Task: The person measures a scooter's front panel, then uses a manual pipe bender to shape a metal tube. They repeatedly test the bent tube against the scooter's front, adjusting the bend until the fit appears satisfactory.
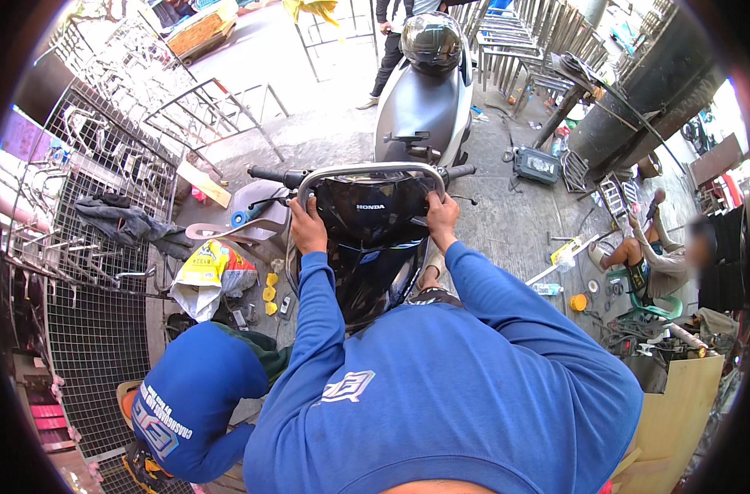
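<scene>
A bent silver metal tube [373,167] arches over the black front cowl [366,206] of a motor scooter, just below the handlebar. My left hand [310,228] is closed on the tube's left leg, thumb raised along it. Around the right leg of the same tube, my right hand [442,217] is closed too. Outside the tube stick out the left handlebar grip [268,174] and the right handlebar grip [460,171]. Farther back are the scooter's seat [424,103] and a dark glossy helmet [432,43] on it. The tube's lower ends are hard to make out.
A co-worker in blue [198,395] crouches close at my left, beside a yellow and white sack [206,276]. Wire mesh panels [95,329] stand farther left. At right are a dark plastic case [537,165], scattered tools and a seated person [667,259]. Another person [391,49] stands beyond the scooter.
</scene>
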A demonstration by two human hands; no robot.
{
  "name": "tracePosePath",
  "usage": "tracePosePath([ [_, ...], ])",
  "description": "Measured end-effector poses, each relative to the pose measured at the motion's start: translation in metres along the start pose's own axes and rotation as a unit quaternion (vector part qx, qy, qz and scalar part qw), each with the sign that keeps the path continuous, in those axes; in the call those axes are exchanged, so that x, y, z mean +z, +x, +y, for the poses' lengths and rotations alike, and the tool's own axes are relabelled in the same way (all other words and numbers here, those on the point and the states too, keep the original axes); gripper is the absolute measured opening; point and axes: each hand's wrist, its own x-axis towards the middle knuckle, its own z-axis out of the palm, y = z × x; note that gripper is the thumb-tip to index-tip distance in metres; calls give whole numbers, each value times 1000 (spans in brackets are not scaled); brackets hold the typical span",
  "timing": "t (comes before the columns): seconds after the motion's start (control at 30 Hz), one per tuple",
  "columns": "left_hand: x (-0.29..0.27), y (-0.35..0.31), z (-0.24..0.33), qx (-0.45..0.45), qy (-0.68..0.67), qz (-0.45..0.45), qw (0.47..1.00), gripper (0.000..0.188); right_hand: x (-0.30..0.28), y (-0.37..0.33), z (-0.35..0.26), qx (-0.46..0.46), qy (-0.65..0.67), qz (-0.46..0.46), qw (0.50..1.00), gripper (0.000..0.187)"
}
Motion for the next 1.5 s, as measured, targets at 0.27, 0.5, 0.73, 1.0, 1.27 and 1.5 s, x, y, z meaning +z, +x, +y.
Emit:
tracePosePath([
  [0.27, 3, 1, -3, 35, -1, 32, 999, 50, -1, 0, -1, -6, 2, -2, 1000, 29],
  [0.5, -6, 1, 4, -7, 7, -24, 1000, 50, 1, 1, 5, -3, 13, -4, 1000, 30],
  [0.73, -10, 2, 10, -20, 15, -41, 999, 49, 0, -3, 1, -6, 15, -3, 1000, 29],
  [1.0, -8, 2, 8, -10, 23, -29, 999, 50, 0, 1, 2, -4, 18, -11, 1000, 30],
  [1.27, -4, 1, 4, 1, 6, -21, 1000, 51, 0, -1, 10, -19, -5, 3, 1000, 33],
  [1.5, -3, 1, 2, -11, 15, -25, 1000, 50, 0, -5, -1, -2, 13, 9, 1000, 31],
])
